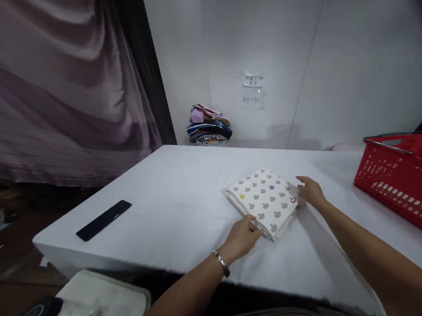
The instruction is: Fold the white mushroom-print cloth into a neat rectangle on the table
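A folded white cloth (262,197) with grey apple-like prints and a few coloured ones lies in a flat square on the white-covered table (184,193). At its near left edge my left hand (242,235) pinches the folded layers, thumb on the near side; a silver bracelet circles that wrist. My right hand (310,193) is beside the right corner, with one finger stretched out apart from the cloth. Its lower fingertips are blurred and appear to touch the cloth's edge.
A red plastic basket (397,183) with a metal handle stands at the right. A black flat bar (104,220) lies on the left of the table. Folded fabrics (210,126) are stacked by the wall. A white machine (108,295) sits at the lower left.
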`<state>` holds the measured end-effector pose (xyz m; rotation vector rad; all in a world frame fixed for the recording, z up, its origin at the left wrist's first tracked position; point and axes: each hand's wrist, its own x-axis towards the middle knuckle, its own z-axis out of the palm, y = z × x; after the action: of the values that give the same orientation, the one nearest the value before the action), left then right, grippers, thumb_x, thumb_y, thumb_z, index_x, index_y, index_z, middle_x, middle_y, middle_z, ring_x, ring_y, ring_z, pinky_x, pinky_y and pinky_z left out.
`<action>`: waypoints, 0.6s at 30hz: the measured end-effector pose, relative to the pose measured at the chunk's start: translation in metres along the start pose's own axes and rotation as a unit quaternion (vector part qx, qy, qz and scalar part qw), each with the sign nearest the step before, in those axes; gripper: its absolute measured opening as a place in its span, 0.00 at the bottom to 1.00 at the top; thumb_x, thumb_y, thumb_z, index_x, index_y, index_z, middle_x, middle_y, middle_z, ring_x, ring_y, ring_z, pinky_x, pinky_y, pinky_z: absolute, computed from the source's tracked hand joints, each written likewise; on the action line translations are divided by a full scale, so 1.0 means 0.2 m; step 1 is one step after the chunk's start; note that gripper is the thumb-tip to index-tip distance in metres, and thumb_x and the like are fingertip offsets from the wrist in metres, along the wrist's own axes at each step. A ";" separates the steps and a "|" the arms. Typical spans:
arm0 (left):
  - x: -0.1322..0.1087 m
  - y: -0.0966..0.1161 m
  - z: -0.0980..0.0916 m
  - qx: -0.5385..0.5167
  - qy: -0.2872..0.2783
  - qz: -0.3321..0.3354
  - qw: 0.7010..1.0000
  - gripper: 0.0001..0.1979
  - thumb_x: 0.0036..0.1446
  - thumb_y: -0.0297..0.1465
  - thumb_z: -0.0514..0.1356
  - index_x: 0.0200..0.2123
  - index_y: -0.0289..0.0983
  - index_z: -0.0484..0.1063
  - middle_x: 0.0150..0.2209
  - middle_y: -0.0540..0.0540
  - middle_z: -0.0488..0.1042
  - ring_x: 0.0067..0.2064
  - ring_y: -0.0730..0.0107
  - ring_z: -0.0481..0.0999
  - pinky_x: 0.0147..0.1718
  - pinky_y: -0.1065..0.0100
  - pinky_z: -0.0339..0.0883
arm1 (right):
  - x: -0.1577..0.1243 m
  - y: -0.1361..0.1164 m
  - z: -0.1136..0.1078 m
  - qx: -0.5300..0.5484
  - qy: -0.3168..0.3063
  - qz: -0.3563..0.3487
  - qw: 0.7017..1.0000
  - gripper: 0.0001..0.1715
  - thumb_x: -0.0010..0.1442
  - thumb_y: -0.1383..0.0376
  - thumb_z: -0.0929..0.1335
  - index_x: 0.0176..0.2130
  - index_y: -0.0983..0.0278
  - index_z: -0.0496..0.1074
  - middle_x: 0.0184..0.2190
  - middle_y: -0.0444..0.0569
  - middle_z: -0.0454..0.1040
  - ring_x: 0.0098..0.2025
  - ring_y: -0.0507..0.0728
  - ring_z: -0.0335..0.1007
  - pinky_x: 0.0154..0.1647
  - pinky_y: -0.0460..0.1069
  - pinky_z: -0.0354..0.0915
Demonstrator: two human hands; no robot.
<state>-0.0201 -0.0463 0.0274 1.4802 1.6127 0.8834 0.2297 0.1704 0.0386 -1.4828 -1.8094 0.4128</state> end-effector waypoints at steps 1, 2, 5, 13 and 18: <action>-0.01 0.01 -0.01 0.014 0.030 0.012 0.999 0.16 0.53 0.38 0.59 0.45 0.41 0.70 0.33 0.51 0.77 0.29 0.70 0.74 0.29 0.69 0.66 | 0.00 -0.03 0.01 -0.003 -0.007 -0.025 1.000 0.24 0.50 0.66 0.64 0.47 0.66 0.74 0.47 0.57 0.74 0.43 0.62 0.72 0.48 0.60 0.66; 0.00 0.02 -0.04 0.031 0.068 0.019 0.997 0.13 0.53 0.36 0.58 0.43 0.41 0.71 0.33 0.51 0.77 0.31 0.69 0.74 0.31 0.69 0.66 | -0.03 -0.07 0.02 0.003 -0.024 -0.051 0.998 0.23 0.52 0.64 0.63 0.47 0.64 0.74 0.47 0.55 0.74 0.43 0.62 0.72 0.47 0.59 0.67; 0.09 0.01 -0.19 0.086 0.183 0.035 0.979 0.11 0.55 0.31 0.56 0.41 0.40 0.72 0.36 0.49 0.76 0.35 0.68 0.74 0.38 0.66 0.67 | -0.17 -0.22 0.08 0.032 -0.099 -0.126 0.986 0.20 0.55 0.60 0.63 0.46 0.60 0.74 0.48 0.50 0.75 0.46 0.62 0.72 0.47 0.59 0.68; 0.41 -0.14 -0.42 0.146 0.239 0.069 0.957 0.15 0.55 0.27 0.55 0.47 0.37 0.71 0.50 0.43 0.70 0.52 0.64 0.68 0.51 0.62 0.64 | -0.50 -0.37 0.19 -0.078 -0.233 -0.258 0.934 0.25 0.62 0.54 0.61 0.55 0.61 0.67 0.60 0.55 0.62 0.64 0.64 0.52 0.62 0.67 0.48; 0.51 -0.20 -0.42 0.123 0.195 0.062 0.971 0.17 0.51 0.22 0.55 0.44 0.39 0.73 0.46 0.46 0.74 0.49 0.64 0.71 0.52 0.61 0.64 | -0.57 -0.44 0.15 -0.045 -0.244 -0.246 0.937 0.23 0.64 0.54 0.60 0.55 0.58 0.68 0.57 0.53 0.67 0.60 0.63 0.60 0.60 0.65 0.55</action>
<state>-0.1166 0.0523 0.0234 1.6678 1.9912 1.1307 0.1536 0.0458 0.0383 -0.9733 -2.5350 0.4734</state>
